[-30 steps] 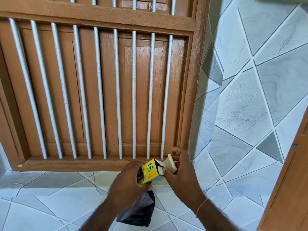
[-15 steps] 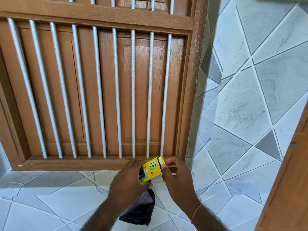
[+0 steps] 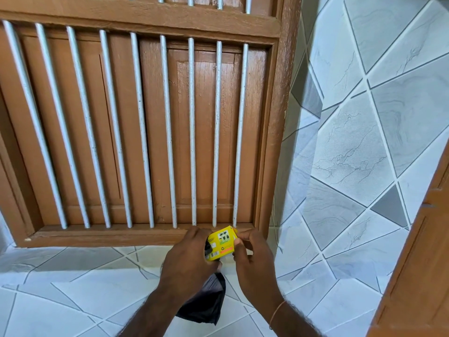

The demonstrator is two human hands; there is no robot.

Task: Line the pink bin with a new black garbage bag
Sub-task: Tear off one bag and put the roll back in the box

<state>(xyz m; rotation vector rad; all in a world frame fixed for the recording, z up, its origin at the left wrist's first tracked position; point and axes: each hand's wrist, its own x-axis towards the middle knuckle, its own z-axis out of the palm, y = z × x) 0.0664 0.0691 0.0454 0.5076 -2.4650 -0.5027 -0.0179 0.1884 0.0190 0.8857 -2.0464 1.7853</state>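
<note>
Flap now shut on yellow box (image 3: pixel 222 242) — both hands pinching it, left hand (image 3: pixel 188 265) also gripping black bag (image 3: pixel 206 302), right hand (image 3: pixel 254 260).

A home interior: barred wooden window (image 3: pixel 136 122), marbled geometric wall tiles (image 3: pixel 364 132).

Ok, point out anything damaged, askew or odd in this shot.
Nothing is spilled or broken. The wooden window frame has chipped, worn paint along its right edge. The pink bin is not in view.
</note>
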